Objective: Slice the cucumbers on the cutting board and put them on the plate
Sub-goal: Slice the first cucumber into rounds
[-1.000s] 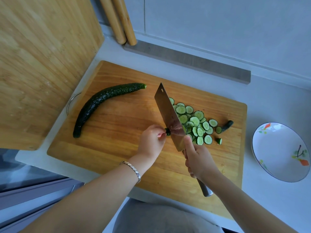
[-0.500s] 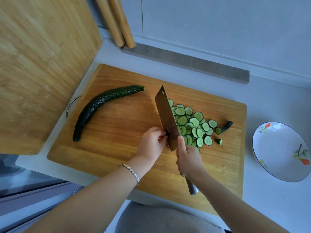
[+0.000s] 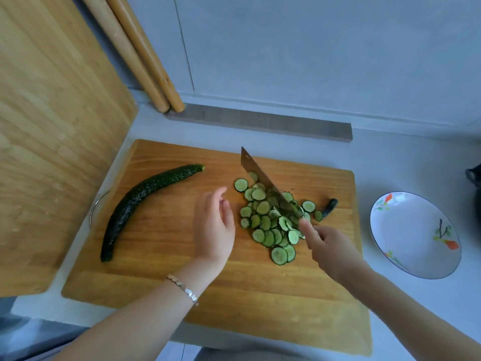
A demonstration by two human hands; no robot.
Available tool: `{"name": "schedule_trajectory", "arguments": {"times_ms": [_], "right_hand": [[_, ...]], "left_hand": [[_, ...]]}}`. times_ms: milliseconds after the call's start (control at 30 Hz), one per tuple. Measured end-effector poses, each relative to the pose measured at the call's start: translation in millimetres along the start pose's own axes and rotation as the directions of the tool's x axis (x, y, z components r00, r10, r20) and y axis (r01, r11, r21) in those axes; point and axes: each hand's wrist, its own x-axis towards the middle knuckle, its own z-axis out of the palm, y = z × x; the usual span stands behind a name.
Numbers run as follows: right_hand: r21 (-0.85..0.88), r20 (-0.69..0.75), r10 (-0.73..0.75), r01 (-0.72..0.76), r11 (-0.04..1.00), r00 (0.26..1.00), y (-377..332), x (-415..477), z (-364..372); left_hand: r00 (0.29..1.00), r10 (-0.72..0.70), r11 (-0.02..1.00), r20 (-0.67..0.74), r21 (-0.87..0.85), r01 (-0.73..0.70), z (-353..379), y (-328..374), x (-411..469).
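Observation:
A whole dark cucumber [image 3: 145,204] lies on the left of the wooden cutting board [image 3: 161,256]. Several green cucumber slices [image 3: 270,222] are heaped at the board's middle right, with a dark stem end [image 3: 329,208] beyond them. My right hand [image 3: 330,251] grips the handle of a cleaver [image 3: 263,178], whose blade slants over the heap. Just left of the slices, my left hand [image 3: 214,230] hovers open, fingers straight, holding nothing. The white flowered plate [image 3: 413,235] sits on the counter right of the board, with nothing on it.
A large bamboo board [image 3: 52,126] leans at the left, with two wooden rolling pins [image 3: 140,56] standing behind it. A grey strip [image 3: 260,123] lies along the wall. A dark object [image 3: 475,178] shows at the right edge. A metal handle [image 3: 97,207] sticks out at the board's left edge.
My left hand let go of the cucumber end and opened, drawing back left. The cleaver swung right over the heap of slices. The last stub is now cut.

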Motion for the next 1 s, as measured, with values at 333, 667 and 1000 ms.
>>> {"name": "schedule_trajectory", "arguments": {"times_ms": [333,667,1000], "right_hand": [[-0.726,0.164,-0.314,0.330,0.603,0.935,-6,10,-8],[-0.759,0.309,-0.463,0.509,0.407,0.831,23,14,-23],[-0.740,-0.003,-0.824,0.554,0.382,0.566,57,35,-39]], "left_hand": [[0.404,0.192,0.811,0.894,0.087,-0.578,-1,35,17],[0.330,-0.177,0.875,0.927,0.302,-0.379,36,24,50],[0.359,0.137,0.805,0.923,0.107,-0.583,41,79,17]]}}
